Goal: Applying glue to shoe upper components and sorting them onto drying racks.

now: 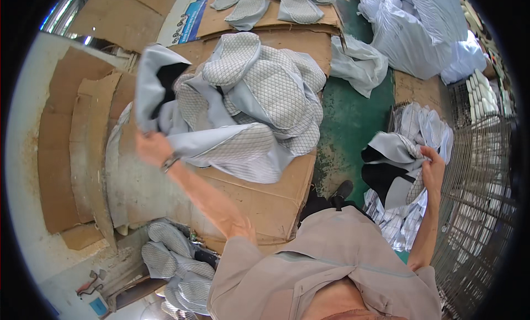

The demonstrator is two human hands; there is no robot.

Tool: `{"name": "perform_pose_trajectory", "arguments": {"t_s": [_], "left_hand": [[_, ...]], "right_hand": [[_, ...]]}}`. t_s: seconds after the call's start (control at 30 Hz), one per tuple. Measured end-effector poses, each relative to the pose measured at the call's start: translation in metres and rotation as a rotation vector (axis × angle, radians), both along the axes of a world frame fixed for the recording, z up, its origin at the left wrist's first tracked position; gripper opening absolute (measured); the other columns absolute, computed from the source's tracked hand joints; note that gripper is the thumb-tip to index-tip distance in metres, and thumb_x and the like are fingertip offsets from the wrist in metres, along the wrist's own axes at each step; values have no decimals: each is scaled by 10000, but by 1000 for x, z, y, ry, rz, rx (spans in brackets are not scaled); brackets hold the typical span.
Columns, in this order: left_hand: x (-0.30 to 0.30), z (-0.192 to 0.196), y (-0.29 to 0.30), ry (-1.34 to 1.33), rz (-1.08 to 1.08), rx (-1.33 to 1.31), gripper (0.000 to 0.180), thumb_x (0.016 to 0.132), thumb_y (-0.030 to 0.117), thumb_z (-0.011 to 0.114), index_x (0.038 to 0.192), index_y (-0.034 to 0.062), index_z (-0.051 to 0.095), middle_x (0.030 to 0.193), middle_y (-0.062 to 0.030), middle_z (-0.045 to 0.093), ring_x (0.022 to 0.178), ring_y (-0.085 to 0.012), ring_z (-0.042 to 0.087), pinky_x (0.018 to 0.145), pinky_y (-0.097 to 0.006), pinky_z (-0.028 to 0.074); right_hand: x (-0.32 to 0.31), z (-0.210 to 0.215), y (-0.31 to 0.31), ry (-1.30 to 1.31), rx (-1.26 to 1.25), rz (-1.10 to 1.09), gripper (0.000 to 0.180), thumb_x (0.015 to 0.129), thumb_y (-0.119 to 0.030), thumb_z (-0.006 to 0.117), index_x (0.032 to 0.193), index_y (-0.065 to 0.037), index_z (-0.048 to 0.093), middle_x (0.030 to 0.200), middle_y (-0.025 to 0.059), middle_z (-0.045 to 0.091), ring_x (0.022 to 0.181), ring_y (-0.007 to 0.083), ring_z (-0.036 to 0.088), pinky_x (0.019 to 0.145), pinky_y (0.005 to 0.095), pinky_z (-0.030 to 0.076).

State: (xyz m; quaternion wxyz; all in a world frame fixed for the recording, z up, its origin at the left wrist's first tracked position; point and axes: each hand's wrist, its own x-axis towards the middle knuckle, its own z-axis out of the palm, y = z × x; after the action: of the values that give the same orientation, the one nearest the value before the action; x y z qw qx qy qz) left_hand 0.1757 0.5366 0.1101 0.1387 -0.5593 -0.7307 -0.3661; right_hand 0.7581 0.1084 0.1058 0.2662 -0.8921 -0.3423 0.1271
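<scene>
On the left, my left hand [153, 149] is closed on the edge of a light grey fabric cover [148, 80] with a black inside, slightly blurred. It stands up beside a heap of quilted covers [276, 94], white with a dark diamond pattern and grey borders. To the right, my right hand [434, 168] pinches a second grey quilted cover [395, 146], whose black lining faces up. This one hangs over a stack of similar covers [422, 121] next to the wire rack.
Cardboard [259, 204] covers the table under the heap. More covers lie at the table's far end [301, 10] and in a pile [176, 265] at lower left. White plastic bags [414, 33] stand at far right. A wire rack [475, 193] borders my right arm.
</scene>
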Motion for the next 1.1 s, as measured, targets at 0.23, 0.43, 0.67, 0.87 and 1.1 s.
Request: {"name": "perform_pose_trajectory", "arguments": {"t_s": [0.23,0.43,0.67,0.87,1.1], "left_hand": [[33,161,-62,-84,-87,388,318,875,174,684,1104,-47,688,987,-219,731,860,-347,706,768,-430,530],[106,214,-108,-108,-227,557,297,878,165,680,1073,-56,704,1038,-201,737,893,-302,709,809,-404,530],[166,232,-123,-709,-908,277,444,982,320,528,1201,-52,630,1294,-173,633,1075,-291,646,939,-377,518],[295,101,-192,-754,-1333,-206,446,978,308,534,1196,-71,624,1273,-190,632,1063,-293,642,936,-380,516],[478,20,-347,-159,-1329,-351,328,951,177,558,1110,-92,657,1069,-144,678,935,-208,617,834,-343,502]], "right_hand": [[10,-33,-106,21,-93,-247,469,737,43,466,1144,0,695,1048,174,735,1027,264,702,942,343,504],[38,-70,-232,89,8,-387,487,735,52,459,1163,13,689,1097,173,724,1045,261,693,958,343,502],[43,-138,-406,111,208,-566,533,669,100,499,1144,-12,713,1067,127,735,1050,244,690,982,374,512],[38,-102,-412,127,99,-711,412,739,56,492,1079,-14,715,1038,186,733,988,332,705,908,398,538],[71,-132,-550,65,63,-887,348,789,14,523,1064,-68,721,1009,190,730,935,382,692,829,458,546]]}}
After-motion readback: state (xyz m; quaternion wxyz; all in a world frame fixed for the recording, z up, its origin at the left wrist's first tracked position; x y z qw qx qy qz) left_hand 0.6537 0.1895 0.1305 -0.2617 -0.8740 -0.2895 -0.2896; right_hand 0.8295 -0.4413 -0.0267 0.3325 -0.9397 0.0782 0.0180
